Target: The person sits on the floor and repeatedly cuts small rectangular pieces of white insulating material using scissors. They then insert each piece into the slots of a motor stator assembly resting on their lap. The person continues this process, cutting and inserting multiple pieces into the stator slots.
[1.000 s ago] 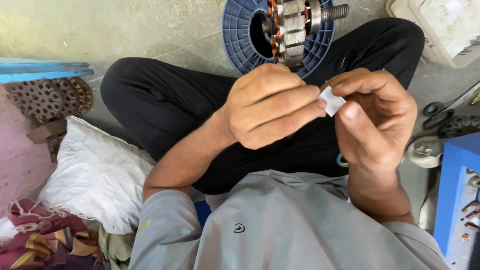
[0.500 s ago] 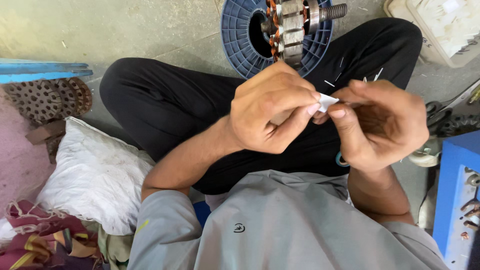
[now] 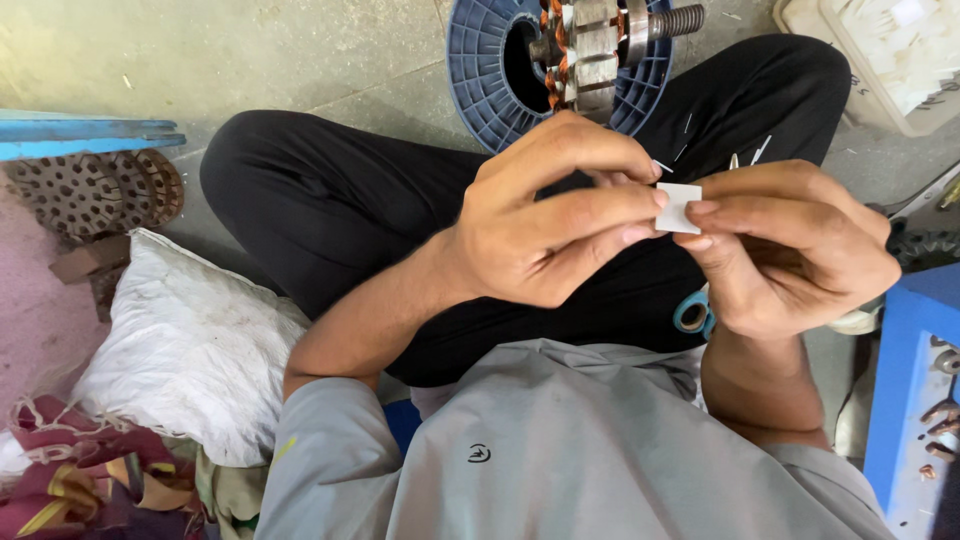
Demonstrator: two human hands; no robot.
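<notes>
Head view. Person seated cross-legged on the floor (image 3: 300,50), black trousers, grey shirt. Both hands raised over the lap, near centre frame.

Left hand (image 3: 545,225): grip narrow, fingertips pinched on the left edge of a small white paper square (image 3: 679,207). Right hand (image 3: 795,245): grip narrow, thumb and forefinger pinched on the square's right edge. Square held flat between the two hands, facing the camera, above the right thigh.

Far, just beyond the hands: blue spool (image 3: 490,70) lying on the floor, with a motor armature (image 3: 595,40) showing copper windings and a threaded shaft resting on it. Far right: white tray (image 3: 900,60), rectangular, holding white pieces. Scissors (image 3: 692,312), blue-handled, in the lap under the right hand. Left: white sack (image 3: 190,350). Right edge: blue box (image 3: 905,370).
</notes>
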